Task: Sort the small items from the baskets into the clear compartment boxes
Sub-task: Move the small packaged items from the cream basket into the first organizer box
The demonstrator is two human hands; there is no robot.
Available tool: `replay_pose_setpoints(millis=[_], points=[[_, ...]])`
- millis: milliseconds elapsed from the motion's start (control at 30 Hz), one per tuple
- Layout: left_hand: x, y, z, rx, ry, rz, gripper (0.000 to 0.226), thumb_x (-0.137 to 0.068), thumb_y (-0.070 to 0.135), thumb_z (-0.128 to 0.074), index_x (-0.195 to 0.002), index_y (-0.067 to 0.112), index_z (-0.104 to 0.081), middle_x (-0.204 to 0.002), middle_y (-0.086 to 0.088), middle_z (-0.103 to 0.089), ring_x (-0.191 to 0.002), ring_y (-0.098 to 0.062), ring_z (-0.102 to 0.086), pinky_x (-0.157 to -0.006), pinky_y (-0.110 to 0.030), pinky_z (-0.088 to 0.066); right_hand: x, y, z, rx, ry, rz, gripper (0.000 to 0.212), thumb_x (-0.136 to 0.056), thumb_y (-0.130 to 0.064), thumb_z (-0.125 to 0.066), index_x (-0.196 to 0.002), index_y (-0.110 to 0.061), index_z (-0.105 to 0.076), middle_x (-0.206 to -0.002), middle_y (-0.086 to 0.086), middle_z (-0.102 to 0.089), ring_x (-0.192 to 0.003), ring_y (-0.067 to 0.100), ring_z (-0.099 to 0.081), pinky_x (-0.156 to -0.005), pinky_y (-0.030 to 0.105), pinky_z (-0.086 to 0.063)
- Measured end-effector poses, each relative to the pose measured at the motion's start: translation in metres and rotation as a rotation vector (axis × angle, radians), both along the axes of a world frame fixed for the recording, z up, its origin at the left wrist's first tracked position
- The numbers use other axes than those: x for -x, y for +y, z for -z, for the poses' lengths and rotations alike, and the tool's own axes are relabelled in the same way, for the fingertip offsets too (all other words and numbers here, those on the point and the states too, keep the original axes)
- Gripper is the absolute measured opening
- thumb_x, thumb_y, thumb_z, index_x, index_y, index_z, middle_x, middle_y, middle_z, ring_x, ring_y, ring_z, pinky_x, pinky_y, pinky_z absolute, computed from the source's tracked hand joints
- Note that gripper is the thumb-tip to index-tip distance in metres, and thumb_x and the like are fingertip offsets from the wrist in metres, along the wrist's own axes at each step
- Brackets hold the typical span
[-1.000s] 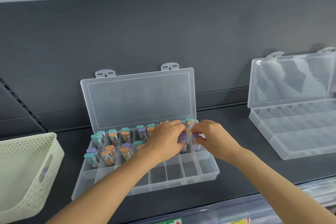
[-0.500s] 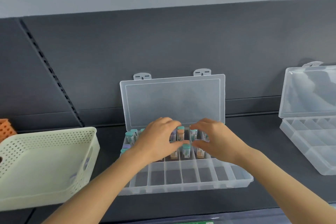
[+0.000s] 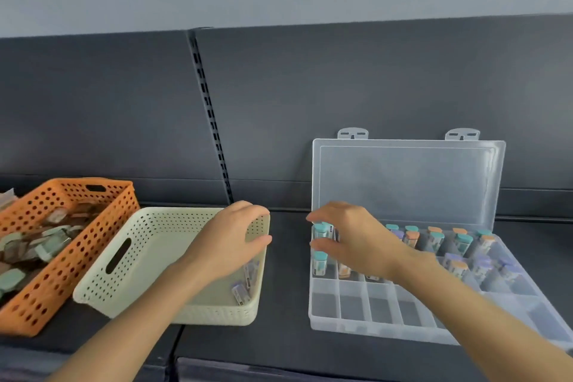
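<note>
A clear compartment box [image 3: 372, 319] lies open on the dark shelf, its back rows filled with small vials capped teal, orange and purple [image 3: 437, 239]. My right hand [image 3: 356, 239] hovers over the box's left end, fingers spread and empty, beside a teal-capped vial [image 3: 321, 229]. My left hand [image 3: 229, 242] is over the right side of the cream perforated basket [image 3: 148, 257], fingers curved and apart, holding nothing. Two or three loose vials [image 3: 243, 288] lie in the basket's right front corner.
An orange perforated basket [image 3: 62, 273] heaped with small flat items stands at the far left, touching the cream basket. The box's front row of compartments holds nothing. A slotted upright rail [image 3: 210, 121] runs down the grey back panel.
My view has swung left, bringing the orange basket in. My left hand left the box and moved over the cream basket. My right hand stayed at the box, shifted to its left end.
</note>
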State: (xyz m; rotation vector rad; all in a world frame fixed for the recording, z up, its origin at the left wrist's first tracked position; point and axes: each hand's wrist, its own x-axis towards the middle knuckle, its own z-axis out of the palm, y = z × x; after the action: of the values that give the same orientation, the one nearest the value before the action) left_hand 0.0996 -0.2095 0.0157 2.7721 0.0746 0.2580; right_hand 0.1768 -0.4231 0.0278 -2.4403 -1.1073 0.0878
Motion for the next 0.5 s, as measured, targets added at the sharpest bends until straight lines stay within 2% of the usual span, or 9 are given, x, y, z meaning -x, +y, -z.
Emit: replay_pose_setpoints(millis=[67,333,500], points=[[0.005,0.023,0.007,0.015,0.040,-0.014,0.045,-0.087,0.038,-0.060,-0.131,0.029,-0.053,-0.130,0.017,-0.050,-0.119,-0.004,-0.048,-0.101,-0.024,-0.038,0.004,0.021,-0.001,-0.004,-0.011,-0.021,0.043,-0.092,-0.033,-0.058,-0.133,-0.024,-0.051,-0.134,-0.005,-0.052,-0.116,0.014,-0.054,-0.089,0.015,-0.039],[0.001,0.074,0.038,0.010,0.257,0.106,0.047,-0.087,0.041,-0.062,-0.130,0.025,-0.054,-0.132,0.010,-0.053,-0.120,-0.007,-0.047,-0.103,-0.025,-0.036,0.014,0.088,0.005,-0.014,-0.025,-0.036,0.039,-0.091,-0.030,-0.060,-0.129,-0.022,-0.055,-0.123,-0.003,-0.059,-0.099,0.014,-0.060,-0.084,0.021,-0.051],[-0.017,0.072,0.051,0.002,0.387,0.280,0.040,-0.088,0.040,-0.061,-0.124,0.023,-0.058,-0.124,0.006,-0.057,-0.111,-0.014,-0.051,-0.096,-0.032,-0.041,0.015,0.112,0.013,-0.034,-0.025,0.004,0.038,-0.091,-0.026,-0.059,-0.128,-0.019,-0.056,-0.123,-0.002,-0.059,-0.099,0.010,-0.055,-0.079,0.012,-0.039]])
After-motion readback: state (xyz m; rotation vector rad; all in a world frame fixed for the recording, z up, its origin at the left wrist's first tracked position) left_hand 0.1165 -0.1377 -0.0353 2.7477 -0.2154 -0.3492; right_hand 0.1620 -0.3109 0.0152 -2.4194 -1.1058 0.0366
